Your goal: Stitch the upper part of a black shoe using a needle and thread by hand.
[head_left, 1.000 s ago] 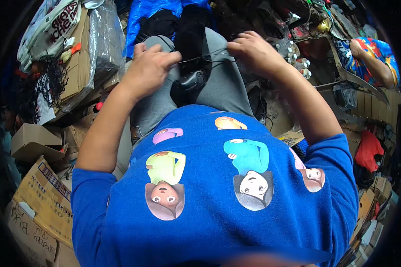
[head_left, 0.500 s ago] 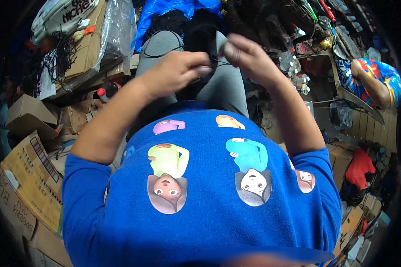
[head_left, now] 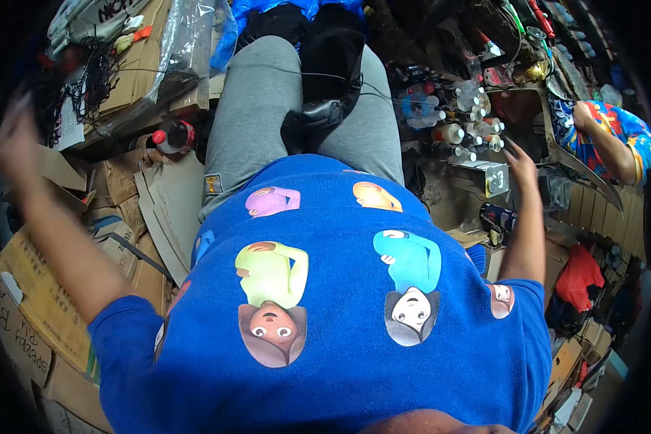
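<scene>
A black shoe-like piece (head_left: 333, 61) with a shiny end rests between my grey-clad thighs. A thin dark thread (head_left: 325, 74) crosses it and runs out toward both sides. My left hand (head_left: 22, 141) is far out at the left, above the cardboard boxes, and motion smears its fingers. At the right my right hand (head_left: 522, 165) is raised beside the small bottles. One finger points up and the others curl in, with the thread leading that way; the grip itself is too small to see clearly.
Small bottles (head_left: 477, 130) stand at the right, near another person's patterned sleeve (head_left: 622, 126). On the left are a red-capped bottle (head_left: 173, 137), cardboard sheets (head_left: 163, 210), boxes (head_left: 43, 296) and a tangle of black cord (head_left: 90, 90). A red bag (head_left: 580, 278) lies at the lower right.
My hands have swung apart from close together over the black piece, the left far outward to the left, the right outward to the right. The thread now stretches across my lap.
</scene>
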A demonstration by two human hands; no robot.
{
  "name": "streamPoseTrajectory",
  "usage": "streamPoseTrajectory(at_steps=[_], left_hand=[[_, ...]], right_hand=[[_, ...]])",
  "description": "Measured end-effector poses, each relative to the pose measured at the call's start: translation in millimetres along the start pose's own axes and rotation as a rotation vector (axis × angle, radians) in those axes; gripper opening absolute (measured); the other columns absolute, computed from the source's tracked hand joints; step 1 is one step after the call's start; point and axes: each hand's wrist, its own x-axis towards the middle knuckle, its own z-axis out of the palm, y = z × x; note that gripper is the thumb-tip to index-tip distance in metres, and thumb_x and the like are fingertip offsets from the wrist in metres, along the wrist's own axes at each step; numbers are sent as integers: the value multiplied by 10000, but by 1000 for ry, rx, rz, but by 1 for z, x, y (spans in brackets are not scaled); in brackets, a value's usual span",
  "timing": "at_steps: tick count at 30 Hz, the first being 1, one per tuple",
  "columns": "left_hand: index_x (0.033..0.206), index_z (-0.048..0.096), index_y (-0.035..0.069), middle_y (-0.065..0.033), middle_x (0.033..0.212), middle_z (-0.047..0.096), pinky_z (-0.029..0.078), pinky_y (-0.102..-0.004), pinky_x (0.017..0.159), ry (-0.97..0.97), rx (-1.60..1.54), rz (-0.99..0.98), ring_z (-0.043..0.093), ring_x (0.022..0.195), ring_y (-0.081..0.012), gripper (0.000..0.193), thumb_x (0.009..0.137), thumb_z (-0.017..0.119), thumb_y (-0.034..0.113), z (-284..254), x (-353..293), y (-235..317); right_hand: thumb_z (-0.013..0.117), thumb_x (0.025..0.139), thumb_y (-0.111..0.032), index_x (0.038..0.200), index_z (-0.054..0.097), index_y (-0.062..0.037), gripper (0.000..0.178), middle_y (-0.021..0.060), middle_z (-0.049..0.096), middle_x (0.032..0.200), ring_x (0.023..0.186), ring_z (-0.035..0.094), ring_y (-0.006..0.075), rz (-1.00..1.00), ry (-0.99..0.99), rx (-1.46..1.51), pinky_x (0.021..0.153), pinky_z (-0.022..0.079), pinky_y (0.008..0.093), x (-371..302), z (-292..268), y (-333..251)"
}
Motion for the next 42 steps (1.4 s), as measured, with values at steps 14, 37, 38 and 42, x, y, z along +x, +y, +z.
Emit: streamPoseTrajectory(at_steps=[14,37,38,42], left_hand=[[893,636,25,-162,832,631,460,-362,691,-921,-663,155,595,746,-302,244,849,623,264,158,-100,132],[948,655,-1,-86,914,604,453,-313,813,-1304,-768,416,593,883,-200,288,736,739,174,216,-64,236],[953,662,-1,-88,925,611,450,-308,820,-1327,-830,394,592,882,-192,283,738,736,167,216,-64,234],[1021,669,9,-93,947,618,442,-300,836,-1384,-849,429,589,896,-196,306,767,705,176,217,-62,227]], right_hand=[[594,908,-320,851,575,-54,272,-24,492,731,703,442,69,-574,-359,637,616,390,243,-32,59,-261],[723,737,-77,876,686,-95,145,76,611,810,757,632,198,-1002,-142,445,670,501,300,-23,55,-308],[733,732,-87,873,686,-99,149,71,608,797,752,629,195,-997,-148,472,664,498,298,-23,58,-308],[740,741,-118,870,692,-124,137,67,610,797,742,628,196,-938,-94,511,645,496,304,-29,65,-303]])
